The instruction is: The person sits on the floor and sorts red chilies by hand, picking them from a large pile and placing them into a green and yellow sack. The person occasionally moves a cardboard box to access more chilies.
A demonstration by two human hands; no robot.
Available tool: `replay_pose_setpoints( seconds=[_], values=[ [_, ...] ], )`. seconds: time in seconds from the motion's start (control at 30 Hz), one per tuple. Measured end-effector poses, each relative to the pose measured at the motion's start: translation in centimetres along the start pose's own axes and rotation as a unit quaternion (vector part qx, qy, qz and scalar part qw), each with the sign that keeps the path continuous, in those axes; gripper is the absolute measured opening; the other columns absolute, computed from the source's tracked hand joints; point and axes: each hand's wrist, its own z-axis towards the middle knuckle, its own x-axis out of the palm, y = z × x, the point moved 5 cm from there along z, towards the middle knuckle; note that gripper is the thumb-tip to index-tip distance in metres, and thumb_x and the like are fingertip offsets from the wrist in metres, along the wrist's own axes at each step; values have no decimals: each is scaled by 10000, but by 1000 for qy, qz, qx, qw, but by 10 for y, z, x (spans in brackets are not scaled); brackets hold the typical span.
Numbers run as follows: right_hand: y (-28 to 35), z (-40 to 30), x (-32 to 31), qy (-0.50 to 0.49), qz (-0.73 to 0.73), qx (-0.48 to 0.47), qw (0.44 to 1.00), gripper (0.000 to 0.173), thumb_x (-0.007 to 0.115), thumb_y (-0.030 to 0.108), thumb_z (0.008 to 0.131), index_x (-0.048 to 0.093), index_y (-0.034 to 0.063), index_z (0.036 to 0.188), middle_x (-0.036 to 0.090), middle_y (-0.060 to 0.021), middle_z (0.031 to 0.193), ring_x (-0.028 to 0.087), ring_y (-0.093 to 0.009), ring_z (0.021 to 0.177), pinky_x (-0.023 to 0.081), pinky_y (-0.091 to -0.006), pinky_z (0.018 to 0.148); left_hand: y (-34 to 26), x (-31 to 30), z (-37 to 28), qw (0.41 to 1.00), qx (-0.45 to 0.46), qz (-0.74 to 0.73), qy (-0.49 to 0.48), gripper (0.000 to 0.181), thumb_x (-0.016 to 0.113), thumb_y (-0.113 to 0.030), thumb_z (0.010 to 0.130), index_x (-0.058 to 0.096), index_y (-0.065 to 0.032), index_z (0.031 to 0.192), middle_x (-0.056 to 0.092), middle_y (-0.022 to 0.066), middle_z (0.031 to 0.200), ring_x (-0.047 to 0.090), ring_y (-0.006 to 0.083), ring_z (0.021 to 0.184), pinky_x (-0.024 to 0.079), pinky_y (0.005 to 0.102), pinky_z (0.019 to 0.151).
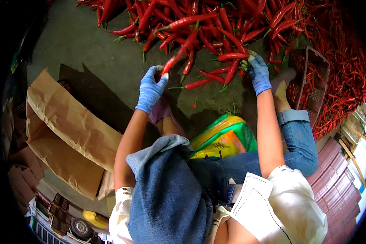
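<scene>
My left hand [152, 87], in a blue knit glove with pale fingertips, pinches the end of a long red chili pepper [173, 62] between thumb and fingers. My right hand [257, 70], in a matching glove, is at the edge of a large pile of red chili peppers [219, 27]. Its fingertips are on a red chili [233, 56] and green stems; part of the grip is hidden. Between the hands, a few loose chilies, one of them a red chili with a green stem [198, 84], lie on the dark floor.
An open brown paper sack [70, 122] lies at the left. A plastic crate [315, 88] holding chilies stands at the right, beside another broad chili heap [347, 76]. A green and yellow plastic package [225, 137] sits between my legs. Stacked crates [59, 210] and a wheel [80, 227] show at the lower left.
</scene>
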Motion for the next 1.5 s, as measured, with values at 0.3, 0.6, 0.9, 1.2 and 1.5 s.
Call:
replay_pose_setpoints(
  seconds=[0.3,0.6,0.9,1.2,1.5],
  values=[
    [-17,-36,-38,-116,55,-95,987,163,548,88,834,580,35,986,609,-60,868,582,-140,711,466,-226,595,-61,89,-32,799,352,484,58,370,596,-286,730,524,-124,1054,525,105,1003,519,283,909,426,384,736],
    [-66,-53,52,67,-293,-17,954,447,607,328,757,521,35,1084,585,-176,1024,561,-312,952,424,-371,831,-56,49,-15,965,209,158,-25,271,565,-80,730,512,-41,993,534,148,848,550,315,772,457,401,703],
    [-79,-104,85,229,-70,86,967,331,501,347,868,549,55,1016,591,-64,744,581,-145,578,485,-285,506,-64,87,-42,940,299,127,101,443,646,-162,774,443,-23,1142,514,144,1021,504,237,931,407,327,824],
    [28,-42,79,105,-723,-245,637,411,494,286,828,467,108,1198,397,-143,1269,436,-321,1100,372,-412,911,-16,49,-38,961,-139,-241,10,238,573,-239,833,534,-84,1009,454,-8,530,396,77,365,316,223,333],
    [-49,-119,129,281,-552,-160,769,301,514,326,782,588,97,964,573,-158,966,546,-314,907,444,-384,811,-25,87,-47,928,-28,-288,236,426,559,-224,851,436,-53,1220,562,49,1022,552,140,875,478,285,733]
  ],
)
